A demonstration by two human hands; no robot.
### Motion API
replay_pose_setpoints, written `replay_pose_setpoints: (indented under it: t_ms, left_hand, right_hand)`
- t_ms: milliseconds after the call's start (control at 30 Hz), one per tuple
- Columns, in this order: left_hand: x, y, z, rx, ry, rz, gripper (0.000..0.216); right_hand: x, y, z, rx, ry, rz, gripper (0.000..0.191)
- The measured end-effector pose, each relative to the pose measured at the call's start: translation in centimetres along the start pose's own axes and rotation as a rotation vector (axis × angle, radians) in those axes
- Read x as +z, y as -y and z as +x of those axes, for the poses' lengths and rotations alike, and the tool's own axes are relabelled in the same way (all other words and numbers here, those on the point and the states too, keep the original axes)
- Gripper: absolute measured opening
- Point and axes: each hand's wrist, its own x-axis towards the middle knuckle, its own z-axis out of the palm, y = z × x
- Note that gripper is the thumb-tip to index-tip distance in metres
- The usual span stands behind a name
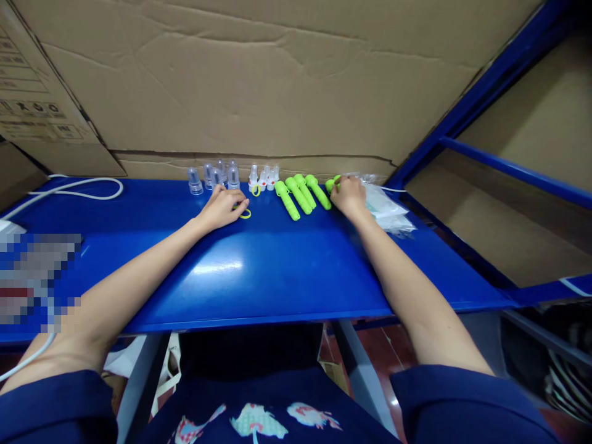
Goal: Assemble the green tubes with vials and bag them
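Observation:
My left hand (221, 208) rests on the blue table (259, 271) with fingers curled, touching a small yellow ring (244, 213). Just behind it stand several clear plastic caps (213, 175) and white small parts with red bits (263, 177). My right hand (349, 194) is closed around a lime-green plastic piece (331, 182) at the far side of the table. Three lime-green ribbed handles (300, 194) lie side by side between the two hands.
Clear plastic bags (386, 206) lie right of my right hand. A white cable (78, 188) loops at the far left. Cardboard sheets (277, 80) wall the back. A blue metal frame (509, 166) runs along the right. A blurred patch covers the left table edge.

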Motion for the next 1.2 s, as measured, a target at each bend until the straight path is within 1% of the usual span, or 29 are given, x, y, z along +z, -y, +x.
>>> replay_pose_setpoints:
  t_ms: [100,167,233,300,400,467,533,567,633,700,733,767,833,933,1200]
  left_hand:
    - [0.0,-0.1,0.0,0.015,0.003,0.006,0.04]
    - [0.0,-0.2,0.0,0.026,0.009,0.016,0.04]
    - [0.0,-0.2,-0.1,0.031,0.012,0.026,0.04]
    - [0.0,-0.3,-0.1,0.025,0.008,0.029,0.039]
    - [-0.1,-0.5,-0.1,0.004,-0.014,0.017,0.037]
    - [0.0,-0.7,-0.1,-0.015,-0.059,-0.025,0.03]
    - [0.2,-0.9,0.0,-0.028,-0.129,-0.117,0.026]
    - [0.3,-1.0,0.0,-0.029,-0.163,-0.177,0.031]
    - [0.4,-1.2,0.1,-0.016,-0.211,-0.29,0.051]
    - [0.5,-1.4,0.2,0.005,-0.221,-0.365,0.067]
    - [0.5,-1.6,0.2,0.013,-0.21,-0.386,0.069]
    - [0.4,-1.7,0.2,0.02,-0.189,-0.398,0.068]
    - [0.3,-1.9,0.1,0.022,-0.133,-0.403,0.057]
    - [0.2,-2.1,0.1,0.012,-0.088,-0.395,0.044]
    - [-0.3,-2.2,0.0,0.019,-0.085,-0.431,0.044]
  right_hand:
    - [-0.5,0.0,-0.4,0.057,0.087,-0.098,0.042]
    - [-0.5,0.1,-0.5,0.07,0.141,-0.128,0.046]
    - [-0.5,0.2,-0.6,0.065,0.164,-0.137,0.048]
    - [-0.6,0.3,-0.6,0.049,0.132,-0.129,0.047]
    - [-1.2,0.9,-0.9,-0.003,-0.009,-0.085,0.043]
    - [-1.5,1.8,-1.4,-0.121,-0.095,-0.023,0.045]
    - [-1.6,3.3,-2.2,-0.336,-0.13,0.058,0.046]
    - [-1.5,4.1,-2.7,-0.461,-0.13,0.094,0.046]
    - [-1.2,5.8,-3.9,-0.659,-0.091,0.113,0.041]
    - [-0.8,7.0,-5.0,-0.792,-0.08,0.116,0.036]
    - [-0.7,7.4,-5.5,-0.84,-0.084,0.12,0.034]
    - [-0.6,7.7,-5.9,-0.877,-0.094,0.126,0.034]
    - [-0.5,7.9,-6.3,-0.929,-0.116,0.139,0.033]
    - [-0.5,7.7,-6.4,-0.964,-0.131,0.149,0.033]
    - [-0.6,7.6,-6.4,-0.995,-0.134,0.156,0.033]
